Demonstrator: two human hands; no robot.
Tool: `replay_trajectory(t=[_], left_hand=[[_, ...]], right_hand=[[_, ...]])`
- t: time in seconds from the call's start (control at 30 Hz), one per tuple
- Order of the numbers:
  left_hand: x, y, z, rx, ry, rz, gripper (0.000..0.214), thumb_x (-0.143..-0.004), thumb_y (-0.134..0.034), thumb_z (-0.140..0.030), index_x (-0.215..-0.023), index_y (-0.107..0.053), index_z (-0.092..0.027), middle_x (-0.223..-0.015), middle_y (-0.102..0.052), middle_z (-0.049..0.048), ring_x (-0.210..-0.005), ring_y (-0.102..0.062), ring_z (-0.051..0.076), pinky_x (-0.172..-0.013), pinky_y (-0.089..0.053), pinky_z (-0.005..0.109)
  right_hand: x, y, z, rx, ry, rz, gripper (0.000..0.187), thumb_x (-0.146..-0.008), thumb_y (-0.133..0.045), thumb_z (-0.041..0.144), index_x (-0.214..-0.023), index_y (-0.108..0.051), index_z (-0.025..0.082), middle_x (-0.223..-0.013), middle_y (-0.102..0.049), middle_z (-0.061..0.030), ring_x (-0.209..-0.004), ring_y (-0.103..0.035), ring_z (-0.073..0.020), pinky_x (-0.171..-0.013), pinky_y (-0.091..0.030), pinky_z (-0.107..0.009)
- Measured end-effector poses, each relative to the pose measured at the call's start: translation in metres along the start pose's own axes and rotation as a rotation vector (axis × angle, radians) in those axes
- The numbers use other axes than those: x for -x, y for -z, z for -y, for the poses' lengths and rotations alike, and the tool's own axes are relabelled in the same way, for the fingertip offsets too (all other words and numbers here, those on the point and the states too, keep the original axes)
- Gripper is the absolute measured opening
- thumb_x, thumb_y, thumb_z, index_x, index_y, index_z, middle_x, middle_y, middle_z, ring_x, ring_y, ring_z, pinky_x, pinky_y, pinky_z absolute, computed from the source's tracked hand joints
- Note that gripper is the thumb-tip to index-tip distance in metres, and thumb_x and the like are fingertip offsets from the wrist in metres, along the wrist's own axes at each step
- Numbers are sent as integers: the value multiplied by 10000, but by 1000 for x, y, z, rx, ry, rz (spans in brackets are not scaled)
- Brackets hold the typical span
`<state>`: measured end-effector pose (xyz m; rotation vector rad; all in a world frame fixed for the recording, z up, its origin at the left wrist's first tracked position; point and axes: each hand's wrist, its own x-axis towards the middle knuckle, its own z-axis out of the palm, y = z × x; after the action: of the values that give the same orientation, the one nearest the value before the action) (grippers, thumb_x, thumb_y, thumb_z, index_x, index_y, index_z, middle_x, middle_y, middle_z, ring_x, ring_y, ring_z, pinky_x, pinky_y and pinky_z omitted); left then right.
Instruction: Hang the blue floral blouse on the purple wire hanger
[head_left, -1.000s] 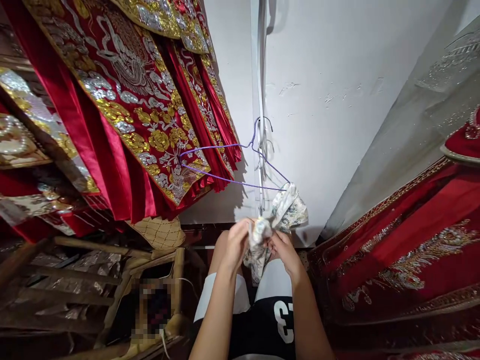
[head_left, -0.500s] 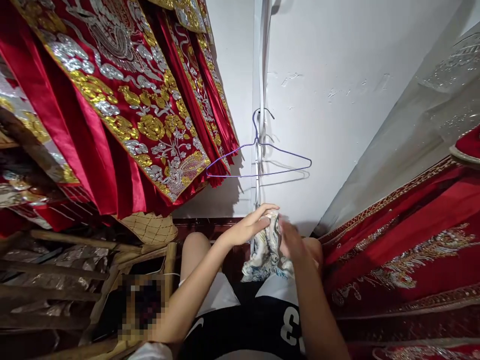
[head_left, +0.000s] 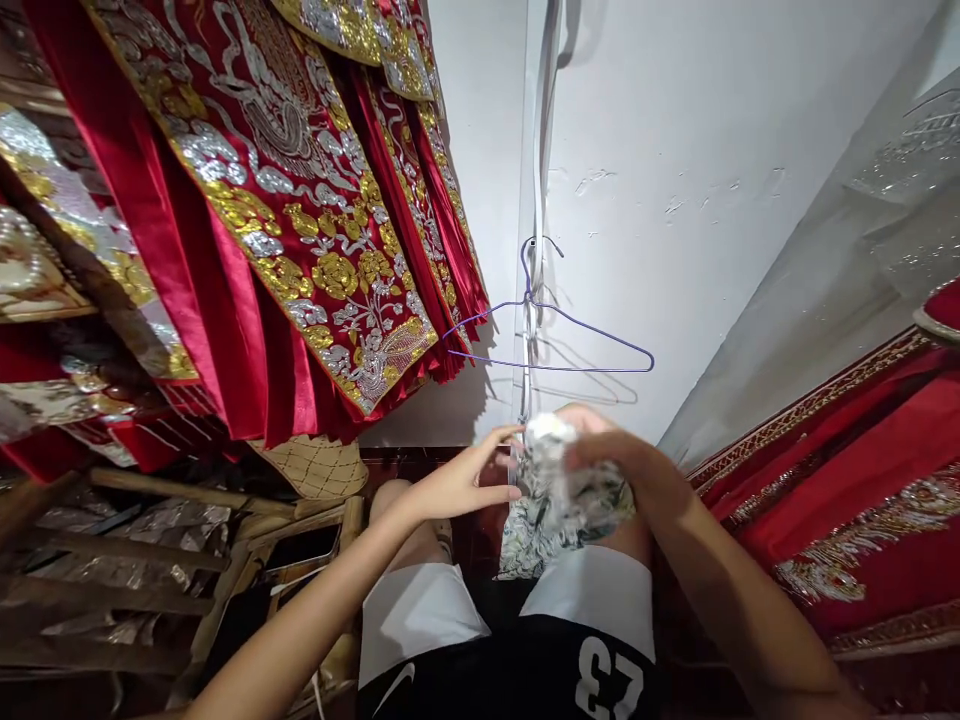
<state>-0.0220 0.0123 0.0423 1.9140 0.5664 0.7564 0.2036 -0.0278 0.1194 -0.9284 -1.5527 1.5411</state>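
A bunched white cloth with a dark floral print [head_left: 559, 500] hangs in front of me over my knees. My right hand [head_left: 600, 450] is closed on its top, blurred by motion. My left hand [head_left: 465, 480] reaches in from the left with fingers spread, its fingertips at the cloth's edge. Just above, a bare purple wire hanger [head_left: 551, 335] hangs from a hook on the white wall.
Red garments with gold and silver embroidery [head_left: 285, 210] hang at upper left; more red embroidered fabric [head_left: 847, 500] lies at right. A woven hat [head_left: 311, 465] and wooden frames [head_left: 172, 560] with foil-wrapped items sit lower left. A white cable channel [head_left: 536, 190] runs down the wall corner.
The cloth came off the hanger, which swung level and now hangs bare. My right hand lifted to grip the cloth's top; my left hand opened beside it.
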Motion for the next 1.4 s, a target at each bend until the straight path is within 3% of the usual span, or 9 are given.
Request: replay_trajectory(t=[0.17, 0.43, 0.53, 0.7, 0.83, 1.0, 1.23, 1.33, 1.4], left_hand=[[-8, 6, -13, -112, -58, 96, 245, -856, -706, -311, -1055, -731, -170, -954, -715, 67, -862, -646, 240, -772, -514, 300], [-7, 46, 14, -315, 161, 31, 364, -892, -630, -484, -732, -636, -156, -686, -586, -13, -645, -491, 153, -600, -371, 235], [-3, 68, 32, -360, 186, -109, 262, -804, -720, -379, -647, -631, -190, -590, -574, -17, -540, -449, 139, -533, -304, 231], [-7, 91, 55, -271, 229, -379, 248, -634, -755, -90, -523, -585, -231, -446, -496, -31, -398, -355, 124, -485, -279, 237], [-27, 103, 58, -271, 177, -455, 272, -658, -704, -26, -549, -575, -238, -470, -520, -28, -434, -453, 160, -624, -437, 263], [-53, 114, 40, -208, 62, -598, 201, -677, -705, -79, -602, -614, -242, -791, -715, 77, -932, -671, 286, -983, -457, 320], [-95, 101, 4, -444, -68, -579, 287, -922, -477, -254, -1015, -741, -189, -949, -755, 62, -918, -673, 253, -890, -496, 332], [-106, 99, -2, -552, -112, -478, 335, -895, -445, -177, -1064, -735, -180, -1006, -754, 78, -961, -681, 257, -918, -491, 344], [-107, 102, -4, -621, -147, -436, 354, -870, -439, -133, -1064, -733, -170, -1014, -751, 93, -962, -683, 261, -924, -487, 350]], right_hand=[[-9, -8, -1, 337, 30, 287, 95, -656, -644, 252, -624, -577, 194, -607, -551, 26, -547, -468, -123, -500, -361, -245], [-58, 63, -12, 606, 451, -528, 289, -739, -573, 194, -982, -730, 195, -1053, -733, -65, -1003, -642, -243, -890, -473, -343], [-89, 88, -39, 651, 385, -561, 392, -733, -555, 192, -1090, -718, 186, -1152, -725, -93, -1084, -630, -260, -951, -455, -364], [-95, 113, -69, 860, 217, -481, 214, -759, -462, 210, -756, -674, 184, -785, -712, -65, -772, -612, -225, -708, -422, -297], [-71, 126, -57, 981, 192, -562, 193, -778, -483, 283, -644, -594, 199, -601, -595, -19, -624, -515, -186, -595, -333, -272], [-55, 127, -43, 972, 176, -607, 238, -755, -506, 337, -553, -505, 210, -509, -462, 11, -547, -410, -155, -540, -263, -273], [-54, 83, -59, 869, 232, -578, 194, -787, -470, 273, -602, -485, 216, -566, -513, 6, -573, -439, -161, -571, -287, -277], [-45, 76, -58, 849, 237, -579, 151, -772, -475, 234, -775, -625, 212, -646, -593, -2, -591, -495, -173, -599, -339, -275], [-37, 83, -52, 829, 264, -689, 407, -746, -505, 209, -1124, -653, 207, -715, -641, -3, -593, -531, -183, -618, -377, -282]])
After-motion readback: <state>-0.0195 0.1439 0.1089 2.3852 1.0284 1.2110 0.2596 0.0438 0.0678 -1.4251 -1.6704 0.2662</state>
